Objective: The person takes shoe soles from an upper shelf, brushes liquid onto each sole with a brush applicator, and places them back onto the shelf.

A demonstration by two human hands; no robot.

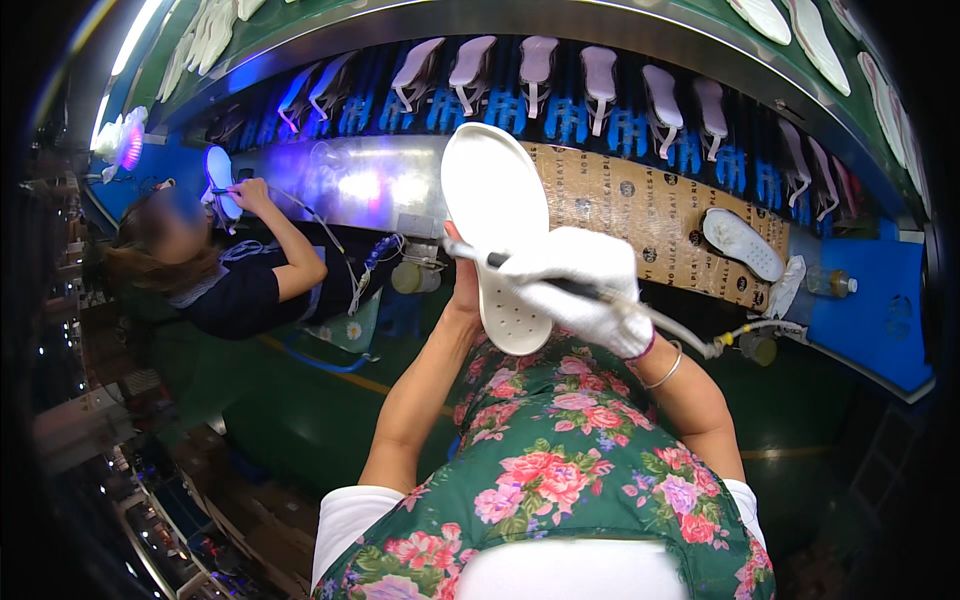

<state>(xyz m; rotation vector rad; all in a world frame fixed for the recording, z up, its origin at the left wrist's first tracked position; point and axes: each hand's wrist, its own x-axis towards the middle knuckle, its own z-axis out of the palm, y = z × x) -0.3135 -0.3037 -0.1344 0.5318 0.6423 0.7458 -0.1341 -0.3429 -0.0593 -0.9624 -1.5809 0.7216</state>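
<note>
A white shoe sole [495, 180] stands nearly upright before me, its open inner side toward me and a pattern of small holes in its lower part. My bare left hand [463, 283] is closed round its left edge, fingers partly hidden behind it. My right hand [575, 280] wears a white knit glove and grips a thin, hose-fed brush [492, 259] with a dark handle. The brush lies across the sole's middle, its tip near the left edge; whether it touches is unclear. A pale hose [690, 337] runs from behind the glove to the right.
Printed brown cardboard [610, 210] covers the bench, with another white sole [742, 243] on it. A clear bottle [832, 284] stands at right. Beyond, shoe uppers on lasts [537, 62] line a conveyor; more soles [815, 40] lie above. At left, a co-worker [235, 265] holds a sole.
</note>
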